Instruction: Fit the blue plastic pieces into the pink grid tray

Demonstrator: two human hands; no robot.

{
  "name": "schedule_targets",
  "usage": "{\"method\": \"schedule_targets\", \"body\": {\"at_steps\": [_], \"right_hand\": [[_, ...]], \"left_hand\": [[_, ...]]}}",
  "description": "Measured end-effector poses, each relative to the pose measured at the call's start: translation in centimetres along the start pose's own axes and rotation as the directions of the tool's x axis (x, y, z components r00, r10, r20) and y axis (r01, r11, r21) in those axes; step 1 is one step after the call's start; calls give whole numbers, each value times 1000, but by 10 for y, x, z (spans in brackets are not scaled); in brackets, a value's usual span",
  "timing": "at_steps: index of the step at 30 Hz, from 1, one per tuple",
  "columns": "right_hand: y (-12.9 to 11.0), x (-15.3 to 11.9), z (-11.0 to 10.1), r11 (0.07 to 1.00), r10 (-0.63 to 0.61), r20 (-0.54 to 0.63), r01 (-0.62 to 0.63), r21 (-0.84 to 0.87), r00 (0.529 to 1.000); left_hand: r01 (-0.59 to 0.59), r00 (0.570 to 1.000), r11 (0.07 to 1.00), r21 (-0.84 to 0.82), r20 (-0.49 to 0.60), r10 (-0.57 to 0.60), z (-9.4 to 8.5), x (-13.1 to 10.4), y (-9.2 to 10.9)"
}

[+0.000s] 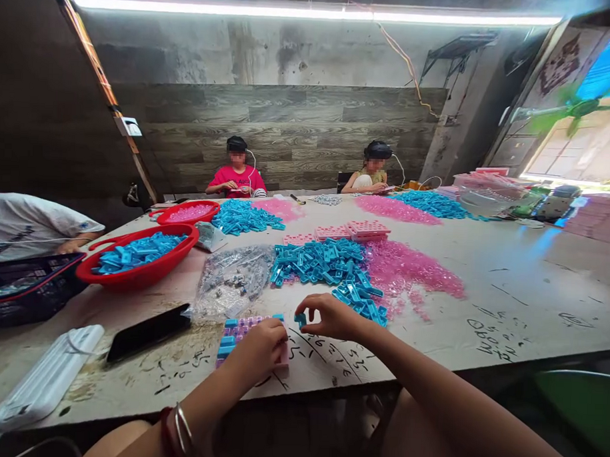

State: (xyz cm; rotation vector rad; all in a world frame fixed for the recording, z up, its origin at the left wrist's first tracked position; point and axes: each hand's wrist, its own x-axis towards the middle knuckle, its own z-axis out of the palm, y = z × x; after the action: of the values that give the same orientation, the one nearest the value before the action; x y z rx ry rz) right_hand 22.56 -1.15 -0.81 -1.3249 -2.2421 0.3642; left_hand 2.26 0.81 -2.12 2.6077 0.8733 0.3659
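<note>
Between thumb and fingertips, my right hand (332,317) pinches a small blue plastic piece (300,320) just above the table, right of a pink grid tray (283,365). Some blue plastic blocks (227,347) sit in the tray's left side and back corner, with purple-pink bits showing in other cells. My left hand (261,347) lies over the tray's right part, fingers curled down and pressed together. Its fingertips are hidden, so what they grip cannot be made out. A heap of loose blue plastic pieces (316,261) lies just beyond my hands.
Pink clear pieces (413,269) spread beside the blue heap, with stacked pink trays (367,229) behind. A clear bag (236,276), black phone (148,331), white power strip (44,379) and red basket (138,276) stand left. Two people (239,176) sit across; another person's sleeve (35,222) shows left.
</note>
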Motion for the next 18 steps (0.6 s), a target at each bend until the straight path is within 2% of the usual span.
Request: {"method": "schedule_targets", "body": {"at_steps": [5, 11, 18], "right_hand": [[-5, 1, 2, 999, -17, 43, 16, 33, 999], [-10, 2, 3, 1000, -20, -7, 20, -14, 1000], [-8, 3, 3, 998, -58, -11, 58, -27, 998]], "left_hand": [[30, 999, 999, -28, -39, -31, 4, -1, 1], [69, 992, 993, -98, -100, -78, 8, 0, -2], [60, 994, 994, -93, -87, -68, 7, 1, -2]]}}
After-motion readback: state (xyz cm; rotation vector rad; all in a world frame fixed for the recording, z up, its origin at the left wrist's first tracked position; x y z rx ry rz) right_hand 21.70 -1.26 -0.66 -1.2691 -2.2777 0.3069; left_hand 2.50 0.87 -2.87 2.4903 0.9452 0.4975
